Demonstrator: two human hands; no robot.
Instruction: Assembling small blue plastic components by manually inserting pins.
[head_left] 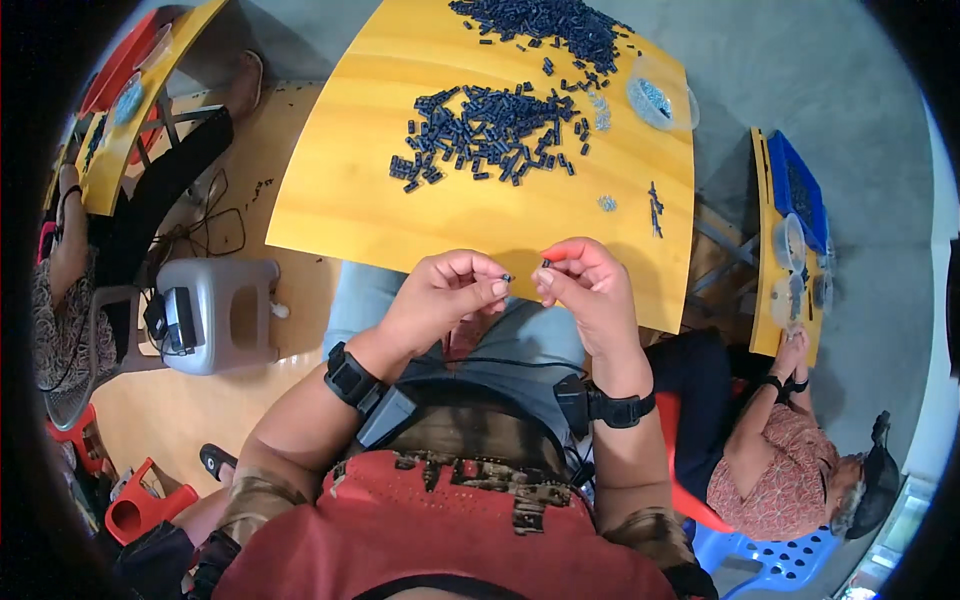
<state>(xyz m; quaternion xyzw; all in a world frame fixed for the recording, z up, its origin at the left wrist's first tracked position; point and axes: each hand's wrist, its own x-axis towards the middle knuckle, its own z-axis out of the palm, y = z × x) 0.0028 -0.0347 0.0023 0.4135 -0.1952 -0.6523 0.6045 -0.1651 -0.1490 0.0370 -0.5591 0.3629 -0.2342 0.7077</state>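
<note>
Both hands are raised over the near edge of the yellow table (350, 200), fingertips a short way apart. My left hand (448, 298) pinches a tiny dark piece (507, 278) between thumb and index finger. Another small dark piece (546, 264) is pinched in my right hand (588, 285); it looks like one of the small black plastic parts on the table, though its kind is too small to make out. Beyond my hands lies a heap of black plastic parts (490, 130). To the right are a little pile of clear bits (607, 203) and several thin dark sticks (656, 210).
A second heap of black parts (560, 25) covers the far edge. A clear tub (650, 103) of bluish bits stands at the right. A grey plastic stool (215, 310) is on the left. On the right, a co-worker (770, 450) sits at another table with a blue tray (797, 190).
</note>
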